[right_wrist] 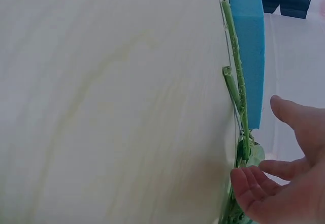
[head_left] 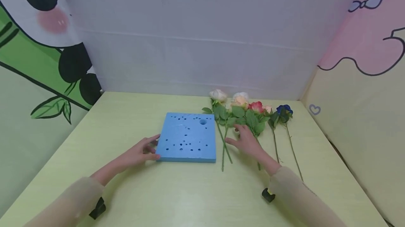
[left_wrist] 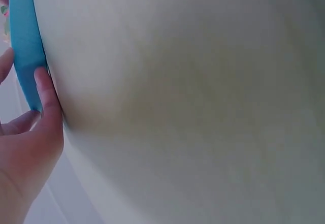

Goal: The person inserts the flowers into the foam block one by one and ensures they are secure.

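Observation:
A square blue foam block (head_left: 187, 137) with several small holes lies flat on the pale yellow-green table (head_left: 177, 192). My left hand (head_left: 143, 150) touches its front-left corner with straight fingers; in the left wrist view the thumb presses the block's blue edge (left_wrist: 25, 41). Right of the block lie several artificial roses: white (head_left: 218, 95), peach (head_left: 240, 98), red (head_left: 256, 106) and dark blue (head_left: 284, 109). My right hand (head_left: 244, 140) hovers open over their green stems (head_left: 224, 142). In the right wrist view two stems (right_wrist: 236, 76) run beside the block (right_wrist: 249, 46), near my fingers (right_wrist: 249, 183).
A white cloth backdrop (head_left: 202, 33) closes the far side. A panda-print panel (head_left: 38, 44) stands on the left and a pink cartoon panel (head_left: 364, 37) on the right. Bare tabletop stretches in front of the block.

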A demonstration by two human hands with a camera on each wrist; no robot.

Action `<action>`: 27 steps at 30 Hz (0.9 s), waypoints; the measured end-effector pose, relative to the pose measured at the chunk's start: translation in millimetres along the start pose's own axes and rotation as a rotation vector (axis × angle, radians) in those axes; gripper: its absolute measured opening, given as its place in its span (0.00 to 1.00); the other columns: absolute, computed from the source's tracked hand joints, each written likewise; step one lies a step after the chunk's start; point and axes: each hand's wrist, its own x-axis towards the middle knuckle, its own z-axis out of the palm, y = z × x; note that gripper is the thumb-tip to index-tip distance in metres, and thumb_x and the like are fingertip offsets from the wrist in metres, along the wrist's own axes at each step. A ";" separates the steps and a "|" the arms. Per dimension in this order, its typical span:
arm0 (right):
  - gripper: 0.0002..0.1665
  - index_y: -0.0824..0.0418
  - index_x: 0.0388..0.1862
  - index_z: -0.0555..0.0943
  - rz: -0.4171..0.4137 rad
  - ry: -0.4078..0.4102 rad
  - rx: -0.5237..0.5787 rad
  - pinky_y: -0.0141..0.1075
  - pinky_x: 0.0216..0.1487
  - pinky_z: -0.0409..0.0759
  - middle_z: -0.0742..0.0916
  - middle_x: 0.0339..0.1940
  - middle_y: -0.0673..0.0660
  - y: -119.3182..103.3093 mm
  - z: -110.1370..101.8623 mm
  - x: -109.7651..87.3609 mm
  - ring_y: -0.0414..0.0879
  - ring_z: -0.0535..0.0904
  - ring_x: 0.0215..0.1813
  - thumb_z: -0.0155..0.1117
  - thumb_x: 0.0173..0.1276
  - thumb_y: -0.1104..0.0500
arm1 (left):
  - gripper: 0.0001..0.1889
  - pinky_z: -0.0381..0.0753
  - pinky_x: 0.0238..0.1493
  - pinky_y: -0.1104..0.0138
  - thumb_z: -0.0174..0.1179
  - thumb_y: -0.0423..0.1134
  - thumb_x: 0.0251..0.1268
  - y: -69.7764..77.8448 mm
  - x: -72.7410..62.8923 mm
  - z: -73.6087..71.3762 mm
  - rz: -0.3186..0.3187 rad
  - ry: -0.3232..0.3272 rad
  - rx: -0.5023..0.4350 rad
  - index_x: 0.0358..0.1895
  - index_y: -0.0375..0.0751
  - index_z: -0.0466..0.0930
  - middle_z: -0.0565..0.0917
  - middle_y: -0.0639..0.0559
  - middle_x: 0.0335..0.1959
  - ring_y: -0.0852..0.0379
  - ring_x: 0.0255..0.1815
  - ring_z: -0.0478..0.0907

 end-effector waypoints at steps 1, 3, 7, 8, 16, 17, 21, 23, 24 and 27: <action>0.45 0.67 0.74 0.63 0.000 -0.006 0.014 0.52 0.54 0.79 0.75 0.63 0.69 -0.1 0.9 0.5 0.60 0.76 0.58 0.67 0.67 0.46 | 0.47 0.77 0.45 0.64 0.66 0.50 0.63 0.3 -0.9 1.2 -0.003 0.005 -0.010 0.80 0.45 0.49 0.66 0.37 0.70 0.47 0.58 0.73; 0.43 0.69 0.72 0.64 -0.001 -0.018 0.030 0.49 0.50 0.79 0.78 0.60 0.68 -0.3 2.6 1.7 0.58 0.78 0.55 0.67 0.67 0.47 | 0.47 0.77 0.46 0.64 0.67 0.50 0.63 1.1 -2.1 4.0 -0.007 0.022 -0.020 0.79 0.43 0.50 0.68 0.37 0.69 0.47 0.57 0.73; 0.41 0.70 0.70 0.67 0.005 -0.035 0.052 0.44 0.47 0.79 0.81 0.57 0.67 -0.9 4.6 4.5 0.55 0.79 0.50 0.68 0.67 0.48 | 0.48 0.76 0.50 0.66 0.69 0.49 0.60 2.0 -3.4 10.1 -0.007 0.057 -0.010 0.79 0.40 0.51 0.71 0.38 0.66 0.49 0.55 0.74; 0.41 0.70 0.70 0.68 0.009 -0.039 0.055 0.44 0.47 0.79 0.82 0.57 0.66 -1.1 4.9 5.2 0.54 0.79 0.50 0.68 0.67 0.48 | 0.48 0.76 0.51 0.66 0.70 0.49 0.60 2.6 -3.5 11.5 -0.002 0.067 -0.004 0.78 0.39 0.51 0.72 0.37 0.65 0.49 0.55 0.75; 0.41 0.69 0.69 0.70 0.067 -0.056 0.094 0.47 0.54 0.78 0.82 0.56 0.65 0.9 9.2 13.6 0.54 0.78 0.55 0.69 0.65 0.48 | 0.48 0.74 0.56 0.61 0.69 0.47 0.61 9.5 -5.9 19.8 -0.022 0.097 -0.008 0.78 0.38 0.51 0.71 0.36 0.67 0.48 0.56 0.74; 0.41 0.69 0.69 0.70 0.073 -0.061 0.099 0.46 0.54 0.78 0.82 0.55 0.64 1.3 9.7 14.5 0.54 0.78 0.55 0.70 0.65 0.48 | 0.48 0.74 0.57 0.60 0.69 0.47 0.61 9.7 -6.0 20.5 -0.026 0.096 -0.012 0.79 0.39 0.51 0.70 0.36 0.67 0.48 0.57 0.74; 0.43 0.67 0.70 0.69 0.103 -0.072 0.112 0.42 0.51 0.75 0.81 0.51 0.61 3.5 11.7 18.1 0.50 0.75 0.49 0.71 0.64 0.47 | 0.48 0.74 0.58 0.59 0.68 0.47 0.61 7.8 -4.3 21.4 -0.029 0.087 -0.029 0.79 0.40 0.50 0.70 0.37 0.67 0.48 0.57 0.73; 0.44 0.67 0.71 0.68 0.111 -0.076 0.110 0.42 0.51 0.74 0.81 0.49 0.60 4.3 12.0 19.4 0.49 0.74 0.48 0.71 0.64 0.46 | 0.48 0.74 0.56 0.60 0.68 0.48 0.62 6.5 -3.8 20.8 -0.031 0.080 -0.032 0.79 0.42 0.49 0.69 0.37 0.68 0.47 0.58 0.73; 0.44 0.66 0.72 0.68 0.119 -0.074 0.112 0.42 0.51 0.74 0.81 0.49 0.60 4.0 12.0 19.8 0.49 0.74 0.48 0.71 0.64 0.46 | 0.48 0.74 0.55 0.61 0.68 0.48 0.62 5.9 -3.8 20.2 -0.031 0.076 -0.036 0.80 0.43 0.48 0.69 0.37 0.68 0.47 0.59 0.72; 0.44 0.65 0.72 0.67 0.123 -0.076 0.125 0.44 0.52 0.74 0.81 0.50 0.60 3.7 12.7 20.6 0.50 0.75 0.49 0.72 0.63 0.48 | 0.49 0.75 0.51 0.63 0.68 0.49 0.62 4.2 -4.7 18.3 -0.032 0.067 -0.047 0.80 0.45 0.46 0.67 0.36 0.70 0.45 0.60 0.71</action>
